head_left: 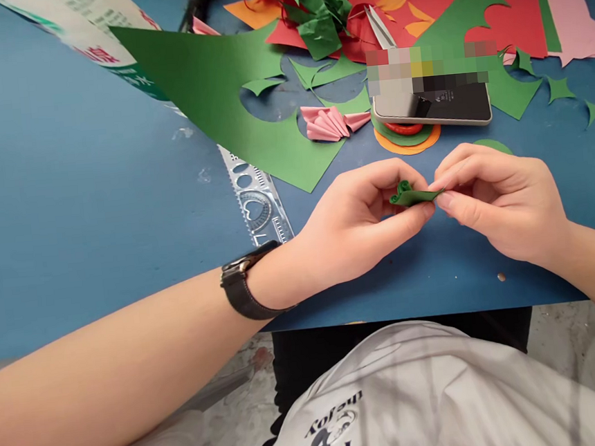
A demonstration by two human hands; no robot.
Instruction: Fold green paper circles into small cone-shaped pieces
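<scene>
Head view. One rolled green paper piece [410,196], curled at its left end, above the near edge of the blue counter [94,220]. Left hand [364,217]: grip closed on the piece, thumb below. Right hand [504,198]: grip pinched at its pointed end. One clear plastic stencil ruler [256,199], partly under a large green paper sheet [224,97]. One folded pink paper piece [328,123], just beside the sheet. One smartphone [436,107], resting over round paper cutouts [409,145].

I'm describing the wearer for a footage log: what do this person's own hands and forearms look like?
The left hand and right hand are gloveless; no rings show. A black-strapped watch with metallic fittings circles the left wrist; both forearms are uncovered.
</scene>
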